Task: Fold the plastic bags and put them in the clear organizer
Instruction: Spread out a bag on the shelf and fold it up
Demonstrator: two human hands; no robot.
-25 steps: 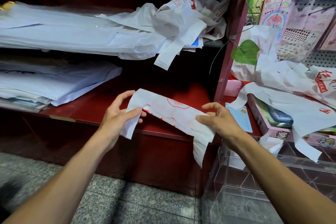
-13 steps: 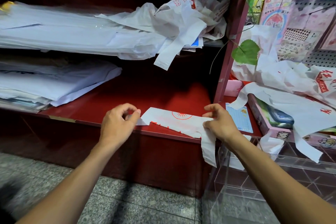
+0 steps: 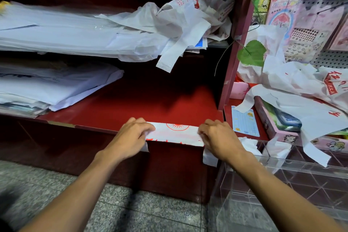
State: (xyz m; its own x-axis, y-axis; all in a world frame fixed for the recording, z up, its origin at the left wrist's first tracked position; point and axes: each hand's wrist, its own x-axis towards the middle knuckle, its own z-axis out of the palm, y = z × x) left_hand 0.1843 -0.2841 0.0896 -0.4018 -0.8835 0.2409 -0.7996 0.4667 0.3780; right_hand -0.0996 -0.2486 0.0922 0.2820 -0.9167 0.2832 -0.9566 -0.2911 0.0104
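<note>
On the far left, stacks of flat white sheets [image 3: 56,88] lie on the red shelf [image 3: 143,103], and above them more white plastic lies in a loose pile of bags [image 3: 180,22] with one handle hanging down.

At the front edge of the shelf lies the plastic bag [image 3: 175,133], already folded into a long narrow strip with a red sun print on top. Its two ends hang a little over the edge. The left hand [image 3: 131,135] rests on the left end of the strip with bent fingers that press it down on the shelf; whether the thumb also pinches the plastic, I cannot tell. The right hand [image 3: 220,137] does the same on the right end, its fingers curled over the plastic.

I judge that the step in hand is the flattening of the strip, so the fold is only half done. The next move probably needs one end brought over the other, pressing firmly, because thin plastic springs open easily.

Low on the right stands the clear organizer [image 3: 282,181] with its compartments, some folded white pieces already at its back. Above it more unfolded bags [image 3: 301,88] wait on the pink boxes [image 3: 278,132].
</note>
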